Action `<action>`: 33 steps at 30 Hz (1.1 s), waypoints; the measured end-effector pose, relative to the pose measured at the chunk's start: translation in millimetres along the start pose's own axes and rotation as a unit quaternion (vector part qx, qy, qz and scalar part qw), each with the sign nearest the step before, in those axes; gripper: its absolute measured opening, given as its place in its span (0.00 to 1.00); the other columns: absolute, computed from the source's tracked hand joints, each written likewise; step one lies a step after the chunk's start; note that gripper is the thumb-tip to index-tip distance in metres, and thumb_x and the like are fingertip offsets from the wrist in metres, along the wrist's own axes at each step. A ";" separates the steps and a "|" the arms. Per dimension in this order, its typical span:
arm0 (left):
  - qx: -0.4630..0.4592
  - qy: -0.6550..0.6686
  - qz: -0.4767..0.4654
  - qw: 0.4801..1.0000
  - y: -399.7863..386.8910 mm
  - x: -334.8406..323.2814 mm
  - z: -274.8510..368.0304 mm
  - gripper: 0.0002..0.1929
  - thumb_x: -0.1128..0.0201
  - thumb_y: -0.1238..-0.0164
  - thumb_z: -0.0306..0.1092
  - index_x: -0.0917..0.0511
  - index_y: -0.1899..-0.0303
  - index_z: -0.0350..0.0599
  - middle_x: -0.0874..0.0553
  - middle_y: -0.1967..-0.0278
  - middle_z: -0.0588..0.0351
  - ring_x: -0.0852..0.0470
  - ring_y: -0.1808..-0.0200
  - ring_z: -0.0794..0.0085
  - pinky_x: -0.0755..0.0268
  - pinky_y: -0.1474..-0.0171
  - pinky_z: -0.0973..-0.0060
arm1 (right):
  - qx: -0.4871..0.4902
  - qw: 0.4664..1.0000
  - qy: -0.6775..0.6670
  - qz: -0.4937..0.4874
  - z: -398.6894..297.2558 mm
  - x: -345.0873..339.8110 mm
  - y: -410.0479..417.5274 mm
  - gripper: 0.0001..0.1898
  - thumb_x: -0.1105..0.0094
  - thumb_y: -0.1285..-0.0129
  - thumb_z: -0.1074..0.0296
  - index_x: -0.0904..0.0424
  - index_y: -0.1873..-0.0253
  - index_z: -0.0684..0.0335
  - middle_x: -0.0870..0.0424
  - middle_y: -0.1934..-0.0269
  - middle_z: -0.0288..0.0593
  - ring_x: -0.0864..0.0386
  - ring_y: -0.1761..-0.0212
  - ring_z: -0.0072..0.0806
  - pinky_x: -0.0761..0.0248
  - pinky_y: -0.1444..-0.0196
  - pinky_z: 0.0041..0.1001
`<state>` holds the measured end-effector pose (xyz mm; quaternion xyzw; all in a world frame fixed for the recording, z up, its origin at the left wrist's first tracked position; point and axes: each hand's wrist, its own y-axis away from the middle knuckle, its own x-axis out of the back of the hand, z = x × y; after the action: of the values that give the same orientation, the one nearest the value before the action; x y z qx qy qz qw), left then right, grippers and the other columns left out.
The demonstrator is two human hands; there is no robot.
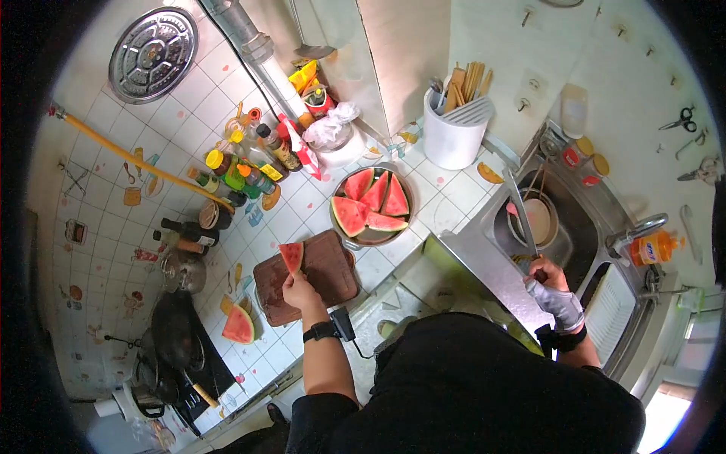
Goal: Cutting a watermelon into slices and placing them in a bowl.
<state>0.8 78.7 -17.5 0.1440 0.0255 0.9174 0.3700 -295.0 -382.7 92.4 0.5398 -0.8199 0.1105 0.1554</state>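
Note:
My left hand (300,292) grips a thin watermelon slice (292,256) by its rind end, over a brown cutting board (334,272). My right hand (553,295), partly covered by a grey fingerless glove or wrap, is closed around the handle of a long-bladed knife (522,213). The blade points away from me above the sink's left edge. Beyond the board stands a round metal pan (371,236) holding several watermelon wedges (359,184). A larger watermelon piece (239,326) rests on the tiled counter left of the board.
A steel sink (584,224) with a bowl (539,218) inside lies at right, beside a faucet (638,230) and an orange soap bottle (652,248). Bottles (229,170) line the back wall. A white utensil holder (456,136) fills the corner. A wok (173,329) sits at left.

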 end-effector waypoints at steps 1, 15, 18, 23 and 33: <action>0.009 0.033 -0.003 0.999 -2.2 -0.5 -1.2 0.09 0.33 0.38 0.26 0.20 0.58 0.33 0.15 0.68 0.53 0.18 0.68 0.73 0.24 0.64 0.76 | 0.002 1.000 -0.002 -0.001 -2.6 -0.2 -0.7 0.11 0.32 0.46 0.74 0.27 0.64 0.62 0.28 0.69 0.30 0.36 0.74 0.15 0.40 0.72 0.20; -0.005 0.063 0.021 0.998 -2.8 -20.2 -3.3 0.12 0.36 0.35 0.27 0.19 0.51 0.35 0.17 0.67 0.58 0.23 0.71 0.75 0.30 0.68 0.77 | -0.020 0.999 0.033 0.000 10.7 9.5 5.3 0.10 0.32 0.46 0.72 0.27 0.65 0.61 0.29 0.74 0.29 0.34 0.74 0.16 0.39 0.71 0.21; 0.026 0.048 0.016 0.998 5.3 -22.7 11.9 0.10 0.36 0.38 0.24 0.18 0.55 0.33 0.14 0.64 0.54 0.19 0.67 0.73 0.26 0.62 0.76 | -0.027 0.999 0.023 0.008 13.9 10.1 7.8 0.10 0.32 0.46 0.71 0.27 0.65 0.61 0.29 0.73 0.30 0.34 0.73 0.17 0.38 0.70 0.21; -0.045 0.029 0.016 0.998 -11.8 -17.0 1.5 0.08 0.35 0.37 0.25 0.19 0.58 0.34 0.17 0.67 0.55 0.21 0.70 0.74 0.29 0.67 0.77 | -0.018 0.998 0.057 0.018 10.0 9.2 10.5 0.10 0.32 0.46 0.70 0.27 0.66 0.61 0.27 0.72 0.32 0.32 0.72 0.19 0.36 0.69 0.22; -0.058 0.101 -0.069 0.991 4.0 1.0 5.9 0.06 0.36 0.39 0.22 0.19 0.61 0.33 0.16 0.68 0.56 0.21 0.69 0.76 0.27 0.65 0.80 | -0.006 0.999 0.046 -0.001 4.3 9.1 7.9 0.10 0.32 0.46 0.69 0.26 0.64 0.62 0.25 0.69 0.35 0.31 0.69 0.20 0.35 0.68 0.23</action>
<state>-0.9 76.2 -11.0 0.0264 0.0196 0.8997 0.4352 -306.2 -388.8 91.6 0.5339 -0.8120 0.1300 0.1968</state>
